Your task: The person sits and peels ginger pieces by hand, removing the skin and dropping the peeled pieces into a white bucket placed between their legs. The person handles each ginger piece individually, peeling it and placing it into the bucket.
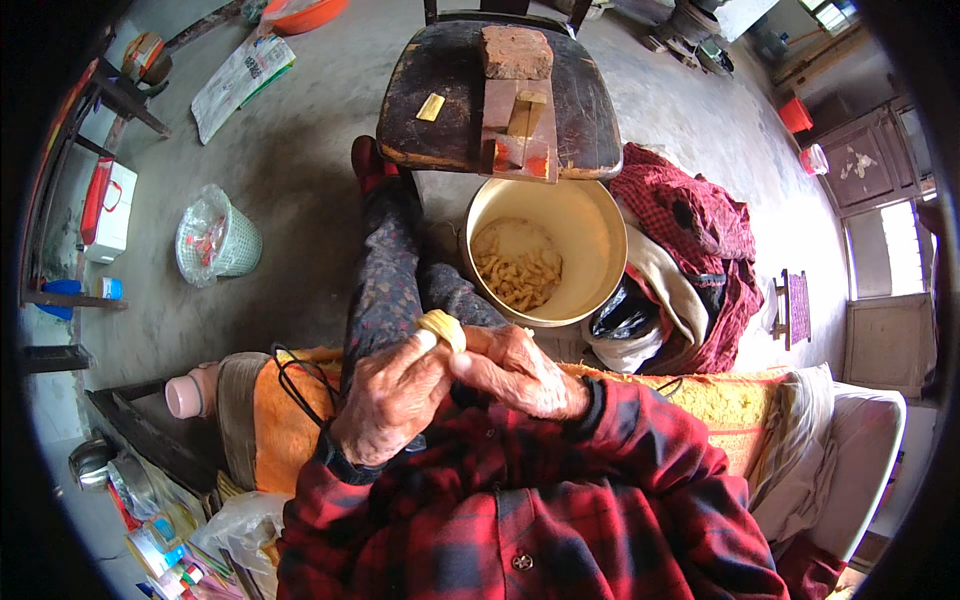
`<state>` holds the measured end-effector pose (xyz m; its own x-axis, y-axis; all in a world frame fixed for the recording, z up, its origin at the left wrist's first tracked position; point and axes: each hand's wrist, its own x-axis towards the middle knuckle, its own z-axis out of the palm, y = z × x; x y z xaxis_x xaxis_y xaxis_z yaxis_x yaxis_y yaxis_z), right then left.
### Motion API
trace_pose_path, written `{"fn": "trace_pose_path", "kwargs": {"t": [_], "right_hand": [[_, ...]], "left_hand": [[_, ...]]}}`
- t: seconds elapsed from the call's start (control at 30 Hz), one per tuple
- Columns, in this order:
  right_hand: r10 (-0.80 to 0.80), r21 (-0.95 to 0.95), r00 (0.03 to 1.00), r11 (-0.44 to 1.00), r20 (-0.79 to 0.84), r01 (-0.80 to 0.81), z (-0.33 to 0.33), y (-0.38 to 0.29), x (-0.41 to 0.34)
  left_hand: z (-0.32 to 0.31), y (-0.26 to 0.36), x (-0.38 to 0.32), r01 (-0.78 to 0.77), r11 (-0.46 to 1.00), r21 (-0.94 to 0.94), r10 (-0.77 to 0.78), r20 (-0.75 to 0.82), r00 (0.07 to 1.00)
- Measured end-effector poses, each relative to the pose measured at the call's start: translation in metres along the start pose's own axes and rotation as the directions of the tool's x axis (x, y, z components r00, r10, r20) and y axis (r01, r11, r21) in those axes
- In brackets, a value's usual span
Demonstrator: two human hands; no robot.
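Observation:
My left hand [397, 394] and my right hand [517, 371] meet in front of my lap. Between their fingertips is a folded pale-yellow strip [444, 328], its material unclear; both hands pinch it. Beyond them stands a deep, cream-lined round pot [589, 247] with many small yellowish-brown pieces [521, 277] at its bottom. On the dark wooden chair seat [442, 67] behind it lie a flat yellow piece [430, 107], a reddish brick [517, 52] and a wooden board [499, 105] with a small upright wooden block [527, 114]. The board's near end reaches over the seat's edge.
A pile of red checked cloth [697, 217] lies right of the pot, beside a black plastic bag [624, 311]. At the left stand a lined green basket [241, 244] and a white-and-red box [112, 214]. A pink cup [184, 396] is near the seat's left end.

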<state>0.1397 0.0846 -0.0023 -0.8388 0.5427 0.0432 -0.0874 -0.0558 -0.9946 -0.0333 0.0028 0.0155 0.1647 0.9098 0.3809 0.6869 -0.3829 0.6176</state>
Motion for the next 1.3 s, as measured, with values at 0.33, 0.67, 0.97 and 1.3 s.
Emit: {"fn": "trace_pose_path", "kwargs": {"t": [0.33, 0.67, 0.97, 1.3], "right_hand": [[0.249, 0.348, 0.937, 0.925, -0.244, -0.155, 0.017, 0.002, 0.000], [0.199, 0.119, 0.950, 0.977, -0.239, -0.175, 0.015, 0.003, -0.004], [0.166, -0.070, 0.974, 0.981, -0.153, -0.179, 0.011, 0.001, -0.008], [0.146, -0.068, 0.978, 0.985, -0.147, -0.157, 0.009, 0.004, -0.012]], "left_hand": [[0.008, -0.005, -0.009, -0.122, 0.986, 0.118, 0.148, -0.246, 0.958], [0.017, -0.018, -0.021, 0.243, 0.122, -0.962, -0.696, 0.092, 0.712], [0.035, -0.010, -0.008, 0.252, 0.322, -0.913, -0.655, -0.023, 0.755], [0.020, 0.007, 0.001, 0.435, 0.423, -0.795, -0.580, 0.131, 0.804]]}}
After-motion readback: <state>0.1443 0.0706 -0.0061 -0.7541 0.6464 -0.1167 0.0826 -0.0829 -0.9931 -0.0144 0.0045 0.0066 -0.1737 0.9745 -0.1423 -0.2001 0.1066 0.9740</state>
